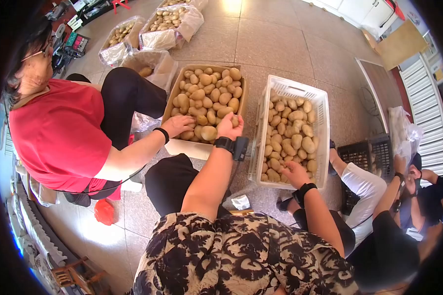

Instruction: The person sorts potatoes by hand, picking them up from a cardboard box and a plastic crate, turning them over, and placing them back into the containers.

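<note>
My left hand (pixel 230 127) is at the near right corner of a cardboard box (pixel 242 98), its fingers closed round a brown kiwifruit (pixel 236 121). Heaped in that box are many brown, oval kiwifruit (pixel 198 94). To the right stands a white slatted plastic crate (pixel 321 98), also well filled with kiwifruit (pixel 296 115). At its near end my right hand (pixel 296 175) reaches in, fingers stretched onto the fruit and nothing visibly lifted. A dark band with a device is on my left wrist, and a black band is on my right.
A co-worker in a red top (pixel 59 128) sits left, one hand (pixel 178 126) in the same cardboard box. Plastic-lined boxes (pixel 160 39) of produce stand behind. Other people sit at the right beside a black crate (pixel 362 157). A red bag (pixel 104 212) lies on the floor.
</note>
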`<action>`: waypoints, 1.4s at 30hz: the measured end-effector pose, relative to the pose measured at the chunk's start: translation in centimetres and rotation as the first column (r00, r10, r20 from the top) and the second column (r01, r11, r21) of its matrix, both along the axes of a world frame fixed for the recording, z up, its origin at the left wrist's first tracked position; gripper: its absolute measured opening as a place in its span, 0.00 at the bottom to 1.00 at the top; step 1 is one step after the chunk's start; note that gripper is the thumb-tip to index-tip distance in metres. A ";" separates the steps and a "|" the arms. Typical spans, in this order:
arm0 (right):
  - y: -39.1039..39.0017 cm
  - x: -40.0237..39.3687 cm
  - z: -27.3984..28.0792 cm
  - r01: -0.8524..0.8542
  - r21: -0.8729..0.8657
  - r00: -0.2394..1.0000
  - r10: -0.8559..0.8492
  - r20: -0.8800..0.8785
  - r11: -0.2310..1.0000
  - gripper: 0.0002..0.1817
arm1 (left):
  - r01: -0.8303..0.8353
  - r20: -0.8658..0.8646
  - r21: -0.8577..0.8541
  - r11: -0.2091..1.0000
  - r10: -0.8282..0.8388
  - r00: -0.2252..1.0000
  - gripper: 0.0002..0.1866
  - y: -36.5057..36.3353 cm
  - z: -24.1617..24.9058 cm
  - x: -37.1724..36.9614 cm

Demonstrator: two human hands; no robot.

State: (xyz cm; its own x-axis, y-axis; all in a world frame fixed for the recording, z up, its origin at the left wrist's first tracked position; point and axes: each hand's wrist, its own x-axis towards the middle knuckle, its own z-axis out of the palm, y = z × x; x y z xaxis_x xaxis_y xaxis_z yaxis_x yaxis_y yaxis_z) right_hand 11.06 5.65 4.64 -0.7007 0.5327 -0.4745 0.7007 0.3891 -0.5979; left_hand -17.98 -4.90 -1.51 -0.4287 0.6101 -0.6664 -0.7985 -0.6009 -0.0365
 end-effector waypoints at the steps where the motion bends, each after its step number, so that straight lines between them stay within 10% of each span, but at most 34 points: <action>1: -0.1 0.1 0.1 -0.001 0.003 1.000 0.001 0.001 1.000 0.23 | -0.094 0.012 -0.101 0.990 0.096 0.995 0.16 -0.3 0.9 -0.3; 6: 0.2 0.3 -0.3 -0.019 0.020 1.000 0.019 0.012 1.000 0.23 | -0.316 -0.060 -0.099 0.944 0.311 0.948 0.20 -1.5 3.5 -1.8; 28: -0.1 0.0 -0.4 -0.061 0.034 0.997 0.062 -0.034 0.998 0.23 | -0.340 -0.061 -0.133 0.931 0.335 0.940 0.12 -1.8 -3.2 -3.9; 42: 1.6 -2.0 0.7 -0.048 0.106 0.996 0.055 -0.064 0.993 0.22 | 0.441 -0.083 -0.031 0.897 -0.442 0.893 0.12 3.7 4.2 7.5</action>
State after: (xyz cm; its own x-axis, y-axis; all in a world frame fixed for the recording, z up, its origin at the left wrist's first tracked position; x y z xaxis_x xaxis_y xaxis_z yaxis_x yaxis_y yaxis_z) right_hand 9.08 7.28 5.38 -0.7565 0.5394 -0.3698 0.6384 0.4859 -0.5970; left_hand -10.45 -1.21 2.70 -0.1730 0.7425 -0.6472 -0.9813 -0.1859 0.0491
